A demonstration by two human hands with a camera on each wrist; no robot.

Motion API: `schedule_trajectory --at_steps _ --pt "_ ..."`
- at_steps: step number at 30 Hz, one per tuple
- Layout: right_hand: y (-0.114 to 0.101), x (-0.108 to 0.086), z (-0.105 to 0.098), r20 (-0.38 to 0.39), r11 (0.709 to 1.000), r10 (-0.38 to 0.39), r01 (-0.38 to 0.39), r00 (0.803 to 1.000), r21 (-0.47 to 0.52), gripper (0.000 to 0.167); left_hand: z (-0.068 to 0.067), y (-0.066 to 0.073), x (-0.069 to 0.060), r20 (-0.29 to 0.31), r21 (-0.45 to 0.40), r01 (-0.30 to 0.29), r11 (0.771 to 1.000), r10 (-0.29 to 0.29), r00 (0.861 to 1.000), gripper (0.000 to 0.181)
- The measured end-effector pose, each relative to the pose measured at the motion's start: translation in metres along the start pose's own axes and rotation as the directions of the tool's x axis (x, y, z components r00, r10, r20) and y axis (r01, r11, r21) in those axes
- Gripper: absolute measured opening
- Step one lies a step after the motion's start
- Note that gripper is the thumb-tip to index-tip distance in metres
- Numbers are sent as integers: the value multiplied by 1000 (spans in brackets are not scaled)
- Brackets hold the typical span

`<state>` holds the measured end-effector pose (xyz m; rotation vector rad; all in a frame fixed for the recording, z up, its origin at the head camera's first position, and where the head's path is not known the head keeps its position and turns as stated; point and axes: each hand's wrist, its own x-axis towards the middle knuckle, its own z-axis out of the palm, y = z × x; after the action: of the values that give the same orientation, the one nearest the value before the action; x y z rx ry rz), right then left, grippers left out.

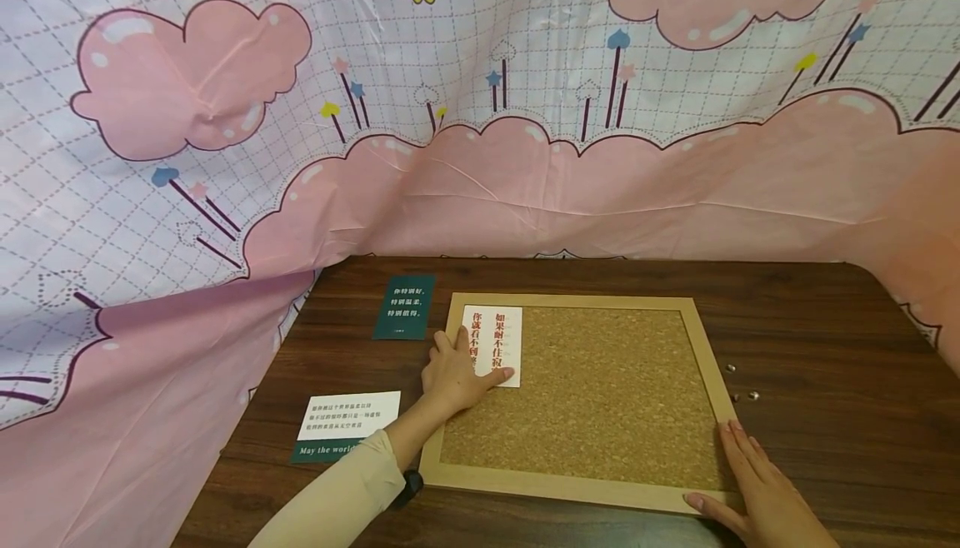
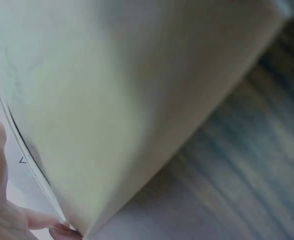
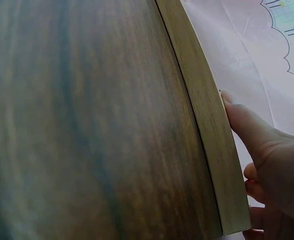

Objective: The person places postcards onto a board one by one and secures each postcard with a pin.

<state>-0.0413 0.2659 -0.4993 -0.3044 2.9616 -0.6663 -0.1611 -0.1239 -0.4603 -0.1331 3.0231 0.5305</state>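
In the head view a wood-framed cork board (image 1: 600, 398) lies flat on the dark table. At its upper left corner lies a white card (image 1: 513, 323) with red Chinese characters. My left hand (image 1: 452, 373) rests over the card's lower part, index finger and thumb extended across it; the hand hides some of the print. At the board's lower right corner, my right hand (image 1: 768, 494) touches the frame, thumb on the bottom edge and fingers along the right side. The right wrist view shows this hand (image 3: 282, 175) against the wooden frame (image 3: 207, 120).
Left of the board lie a dark green card (image 1: 405, 306) and a white-and-green card (image 1: 348, 419), the latter partly covered by my left sleeve (image 1: 337, 490). Several small metallic pieces (image 1: 753, 396) sit right of the board. A patterned cloth (image 1: 562, 181) hangs behind the table.
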Motion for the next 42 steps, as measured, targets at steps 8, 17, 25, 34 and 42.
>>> schedule_trajectory --at_steps 8,17,25,34,42 --pt "0 0 1 -7 1000 3 -3 1000 -14 111 -7 2 -2 1 -5 4 1000 -4 1000 112" --pt "-1 1 -2 2 1000 -8 9 1000 -18 109 -17 2 -4 -30 20 2 1000 -2 1000 112" --pt "-3 1 -5 13 1000 -6 7 1000 -27 109 -27 -2 -10 -83 10 -60 998 61 995 109" --pt "-2 1 -4 -4 999 -26 26 1000 -35 109 -27 -8 -23 -111 15 -205 979 206 972 101" --pt "-3 0 -5 -8 999 -26 26 1000 -34 108 -18 -21 -32 -127 7 -317 948 316 940 91"
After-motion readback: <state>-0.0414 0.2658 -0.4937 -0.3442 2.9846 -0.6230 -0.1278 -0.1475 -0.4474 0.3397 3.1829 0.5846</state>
